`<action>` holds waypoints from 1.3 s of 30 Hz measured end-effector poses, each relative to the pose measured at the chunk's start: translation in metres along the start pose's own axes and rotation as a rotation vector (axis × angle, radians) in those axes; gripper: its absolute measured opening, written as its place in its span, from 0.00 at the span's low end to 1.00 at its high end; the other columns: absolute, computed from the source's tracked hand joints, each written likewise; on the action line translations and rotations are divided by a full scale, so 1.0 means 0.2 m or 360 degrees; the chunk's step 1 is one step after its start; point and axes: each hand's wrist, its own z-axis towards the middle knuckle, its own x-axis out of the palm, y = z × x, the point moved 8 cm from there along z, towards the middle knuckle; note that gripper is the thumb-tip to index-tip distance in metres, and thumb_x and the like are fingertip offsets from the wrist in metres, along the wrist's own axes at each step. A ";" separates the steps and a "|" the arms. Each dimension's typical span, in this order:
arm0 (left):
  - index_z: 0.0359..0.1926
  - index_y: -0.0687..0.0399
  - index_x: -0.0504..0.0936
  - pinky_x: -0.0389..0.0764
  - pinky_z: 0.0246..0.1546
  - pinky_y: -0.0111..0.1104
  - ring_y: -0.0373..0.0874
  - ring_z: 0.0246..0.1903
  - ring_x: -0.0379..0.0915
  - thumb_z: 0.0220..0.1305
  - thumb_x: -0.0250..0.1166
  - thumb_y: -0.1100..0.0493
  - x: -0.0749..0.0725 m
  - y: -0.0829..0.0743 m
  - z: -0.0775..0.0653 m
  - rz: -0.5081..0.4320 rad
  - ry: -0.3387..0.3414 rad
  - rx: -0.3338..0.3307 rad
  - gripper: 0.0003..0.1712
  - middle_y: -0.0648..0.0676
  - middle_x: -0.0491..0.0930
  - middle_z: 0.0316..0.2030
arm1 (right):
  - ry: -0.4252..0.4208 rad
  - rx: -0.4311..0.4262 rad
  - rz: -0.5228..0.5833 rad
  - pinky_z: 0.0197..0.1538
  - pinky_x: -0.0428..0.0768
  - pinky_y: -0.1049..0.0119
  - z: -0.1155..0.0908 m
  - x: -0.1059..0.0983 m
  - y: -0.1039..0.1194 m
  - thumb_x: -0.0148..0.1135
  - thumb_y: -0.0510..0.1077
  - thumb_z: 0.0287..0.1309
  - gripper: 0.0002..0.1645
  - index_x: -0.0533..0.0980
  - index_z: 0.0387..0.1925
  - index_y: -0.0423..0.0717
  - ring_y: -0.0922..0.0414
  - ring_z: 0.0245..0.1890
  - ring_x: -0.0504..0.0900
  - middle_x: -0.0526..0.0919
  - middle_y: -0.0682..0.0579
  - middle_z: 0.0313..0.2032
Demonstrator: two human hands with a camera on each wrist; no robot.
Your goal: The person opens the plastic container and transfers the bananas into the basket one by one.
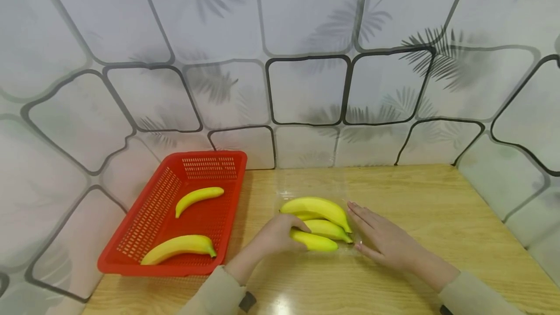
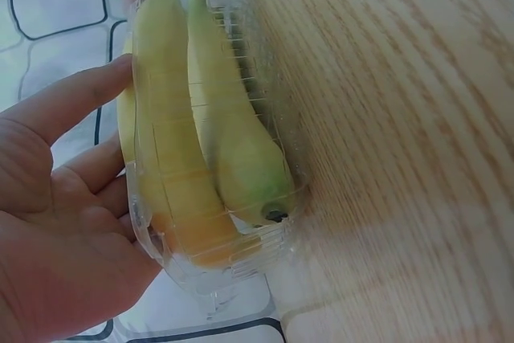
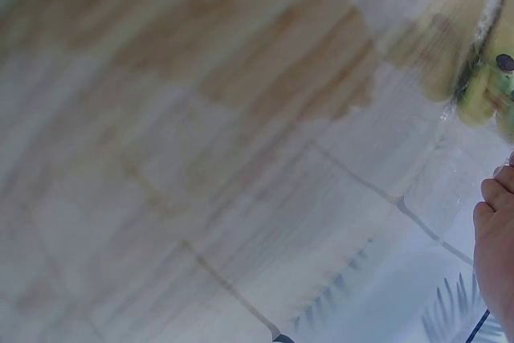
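The left grip point(image 1: 280, 237) curls round a yellow banana point(image 1: 318, 241) at the near side of a clear, ribbed box point(image 2: 262, 90) holding more; the right grip point(image 1: 389, 239), straight-fingered, is beside it. Leftward on the wood-grained worktop point(image 1: 415, 193), a perforated red basket point(image 1: 166, 270) holds two bananas point(image 1: 179, 246).

Free tabletop point(image 1: 437, 208) right, basket point(image 1: 175, 271) left; container point(image 2: 210, 130) between

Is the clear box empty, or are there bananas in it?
Not empty: the clear box has bananas inside, showing yellow through its see-through side.
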 end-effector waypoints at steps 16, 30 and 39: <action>0.49 0.59 0.91 0.83 0.54 0.36 0.47 0.49 0.84 0.55 0.82 0.60 0.00 0.02 -0.01 -0.0025 -0.0038 0.0002 0.19 0.56 0.91 0.49 | 0.0048 0.0036 0.0012 0.83 0.33 0.78 0.00 0.02 0.00 0.67 0.52 0.71 0.46 0.62 0.79 0.34 0.40 0.75 0.71 0.66 0.35 0.78; 0.50 0.57 0.91 0.84 0.54 0.35 0.42 0.48 0.83 0.58 0.81 0.59 0.00 0.02 0.00 -0.0069 -0.0040 -0.0007 0.19 0.54 0.91 0.49 | 0.0037 0.0028 -0.0004 0.83 0.34 0.77 0.01 0.01 0.00 0.68 0.52 0.70 0.46 0.62 0.79 0.33 0.40 0.74 0.71 0.66 0.35 0.78; 0.53 0.57 0.90 0.86 0.58 0.43 0.51 0.53 0.86 0.61 0.79 0.59 -0.02 0.01 0.00 -0.0159 -0.0054 -0.0030 0.19 0.56 0.91 0.51 | -0.0003 -0.0016 0.0011 0.84 0.36 0.76 0.01 0.00 0.00 0.69 0.51 0.68 0.47 0.62 0.78 0.32 0.39 0.73 0.72 0.68 0.33 0.76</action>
